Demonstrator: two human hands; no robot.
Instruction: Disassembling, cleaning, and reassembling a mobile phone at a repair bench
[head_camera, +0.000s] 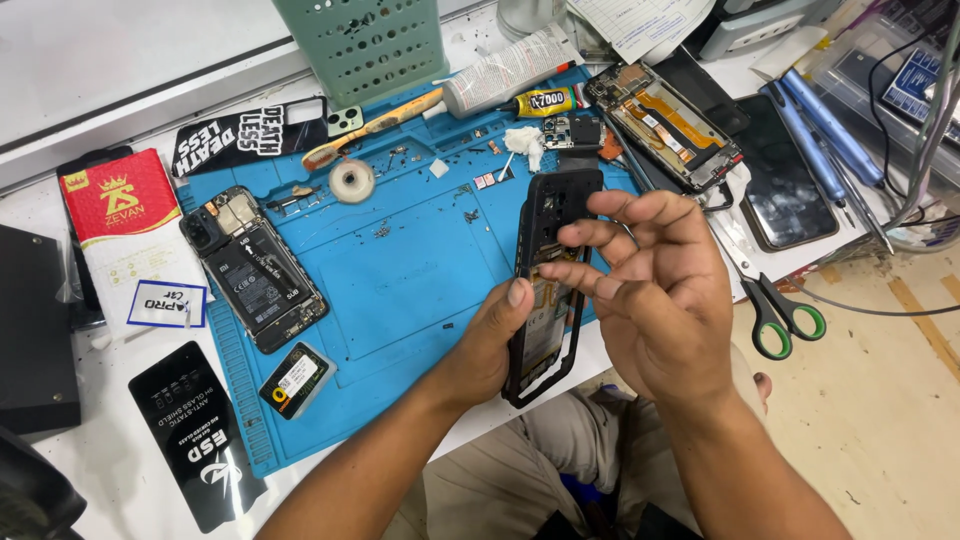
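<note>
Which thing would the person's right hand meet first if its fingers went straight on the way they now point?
Probably the opened black phone held upright by the left hand. The right hand points its fingers leftward at it; they look nearly touching, though depth is unclear.

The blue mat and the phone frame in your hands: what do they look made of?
Blue mat: likely silicone or rubber, matte, with moulded compartments and ridges. Phone frame, held by the left hand with the right hand at it: looks like black plastic, slightly glossy; whether metal lies beneath is unclear.
</note>
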